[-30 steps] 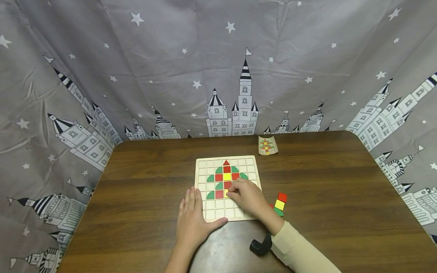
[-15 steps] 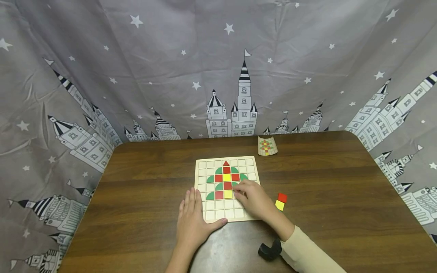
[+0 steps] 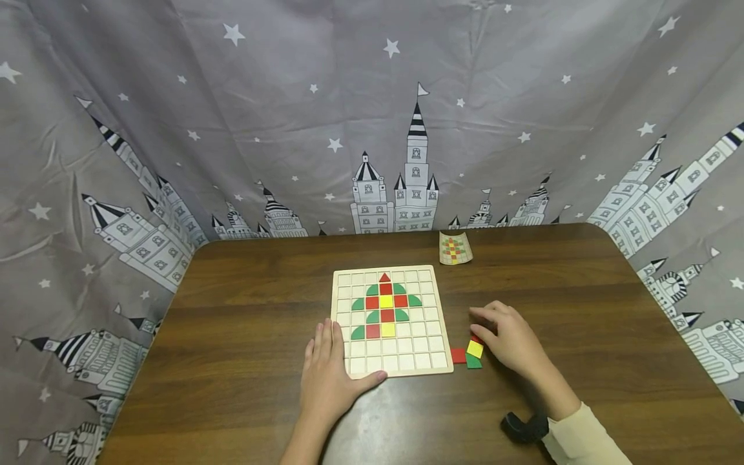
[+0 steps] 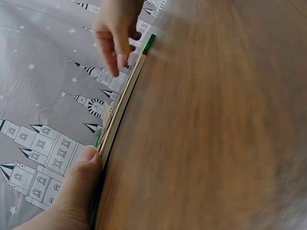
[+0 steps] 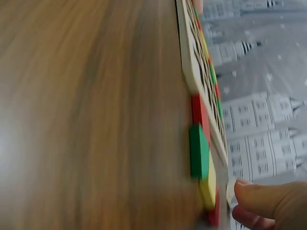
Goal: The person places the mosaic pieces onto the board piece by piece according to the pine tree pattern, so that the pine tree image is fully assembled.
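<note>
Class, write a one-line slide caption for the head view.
Left hand steadies the grid board; right hand reaches loose tiles beside it.

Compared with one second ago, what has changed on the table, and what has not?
The right hand left the wooden grid board and moved right to the loose pieces beside it; its fingertips now touch the far red piece next to the yellow piece. A yellow square now shows in the board's pattern where the fingers had been. The left hand stayed flat on the board's near-left corner; the pattern card did not move.
</note>
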The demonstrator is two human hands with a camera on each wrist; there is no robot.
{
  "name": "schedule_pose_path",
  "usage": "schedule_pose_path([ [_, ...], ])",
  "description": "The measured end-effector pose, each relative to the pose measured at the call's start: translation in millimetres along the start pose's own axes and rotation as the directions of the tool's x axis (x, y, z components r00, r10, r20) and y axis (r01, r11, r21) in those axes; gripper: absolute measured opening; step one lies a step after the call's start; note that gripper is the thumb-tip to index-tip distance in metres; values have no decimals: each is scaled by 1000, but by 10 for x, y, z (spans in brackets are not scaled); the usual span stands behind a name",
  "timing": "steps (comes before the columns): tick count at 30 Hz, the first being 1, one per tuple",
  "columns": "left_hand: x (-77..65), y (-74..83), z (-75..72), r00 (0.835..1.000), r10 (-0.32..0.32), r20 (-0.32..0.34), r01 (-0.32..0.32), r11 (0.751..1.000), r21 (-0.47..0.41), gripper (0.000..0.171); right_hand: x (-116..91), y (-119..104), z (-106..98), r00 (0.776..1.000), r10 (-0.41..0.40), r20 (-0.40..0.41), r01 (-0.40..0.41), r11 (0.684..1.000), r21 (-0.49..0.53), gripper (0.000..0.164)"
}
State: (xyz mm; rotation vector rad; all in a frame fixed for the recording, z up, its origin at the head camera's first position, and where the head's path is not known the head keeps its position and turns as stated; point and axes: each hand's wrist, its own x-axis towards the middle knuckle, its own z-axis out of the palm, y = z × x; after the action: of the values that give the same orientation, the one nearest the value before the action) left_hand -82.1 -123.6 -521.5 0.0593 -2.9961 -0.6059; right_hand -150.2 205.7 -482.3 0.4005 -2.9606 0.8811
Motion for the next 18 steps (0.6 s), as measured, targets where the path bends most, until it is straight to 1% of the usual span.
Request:
schedule_pose_path([
  [4,3,-5,-1,1000,-2,1,2,1000,2,140,-52,119,-61,1000,16,25,-16,1000,-2,36],
  [8,9,-3,-1,1000,-7,9,7,1000,0,140,-79,168,-67,999,14,48,-14,1000,7,36],
  [10,12,0,-2,1000,-7,13,7,1000,-1,140,-88,178,-57,999,7,51,-8,1000,18,32],
  [15,13,2,-2,1000,-6,11,6,1000,0,139,-89,181,-33,999,-12,46,10,999,44,15],
  [18,8,4,-3,1000,-5,7,5,1000,-3,139,-81,187,-22,998,-16,53,14,999,42,9],
])
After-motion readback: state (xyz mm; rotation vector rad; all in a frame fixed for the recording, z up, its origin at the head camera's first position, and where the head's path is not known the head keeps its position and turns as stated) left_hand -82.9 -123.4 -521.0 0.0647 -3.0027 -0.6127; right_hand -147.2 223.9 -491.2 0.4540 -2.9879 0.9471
